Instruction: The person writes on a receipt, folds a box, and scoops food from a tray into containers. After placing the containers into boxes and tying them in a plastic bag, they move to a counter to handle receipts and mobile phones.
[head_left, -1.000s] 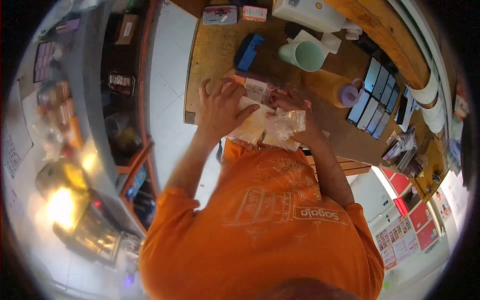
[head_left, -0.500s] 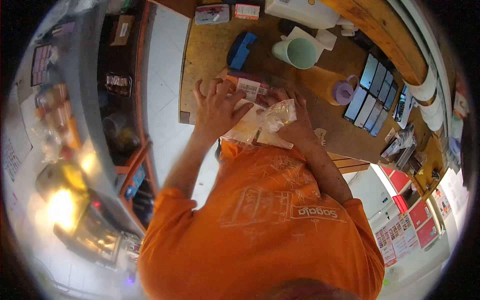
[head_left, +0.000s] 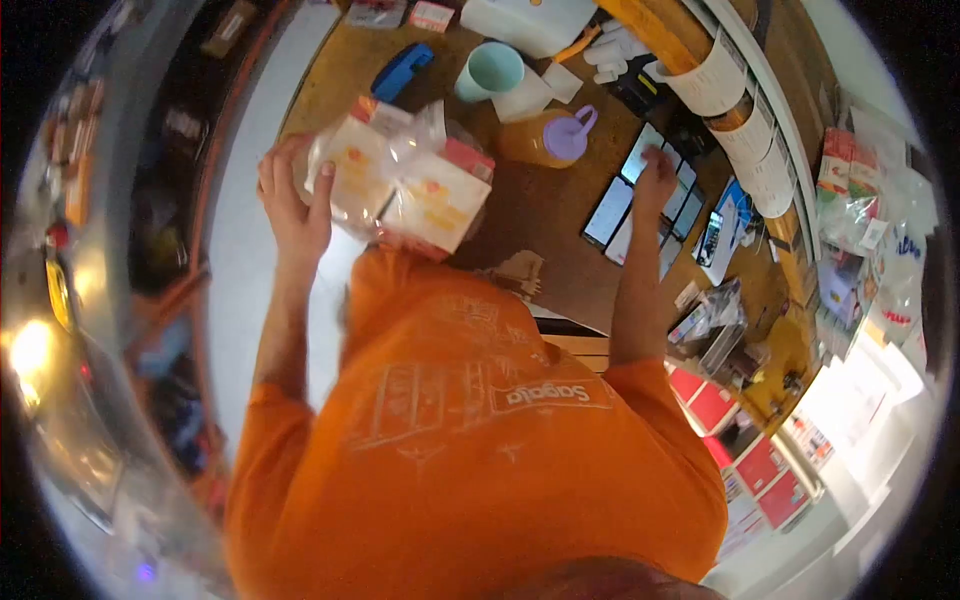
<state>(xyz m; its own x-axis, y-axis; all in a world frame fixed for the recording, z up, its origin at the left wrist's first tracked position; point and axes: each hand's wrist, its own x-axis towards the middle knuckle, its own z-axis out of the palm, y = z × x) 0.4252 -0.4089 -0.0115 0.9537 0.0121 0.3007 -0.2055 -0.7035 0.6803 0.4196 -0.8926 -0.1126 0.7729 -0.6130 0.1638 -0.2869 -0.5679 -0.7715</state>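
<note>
My left hand (head_left: 298, 200) is closed on the left edge of a clear plastic bag (head_left: 402, 150), its thumb lying over the front. Inside the bag sit white, red-edged food boxes (head_left: 435, 205) with yellow and red print, tilted above the table's near left edge. Over to the right, my right hand (head_left: 655, 180) is above several smartphones (head_left: 610, 208) laid side by side with lit screens. Its fingertips are at the upper phones; whether they touch a screen and how the fingers are bent I cannot make out.
On the brown table (head_left: 520, 235) stand a mint-green cup (head_left: 490, 70), a lilac-lidded container (head_left: 566, 138) and a blue object (head_left: 402, 72). A white box (head_left: 525, 22) is at the back. A wooden beam carrying paper rolls (head_left: 722, 85) borders the right side.
My left hand has lifted the bagged boxes off the table, turning their printed faces up. My right hand has let go of the bag and moved right to the phones. The view has shifted right.
</note>
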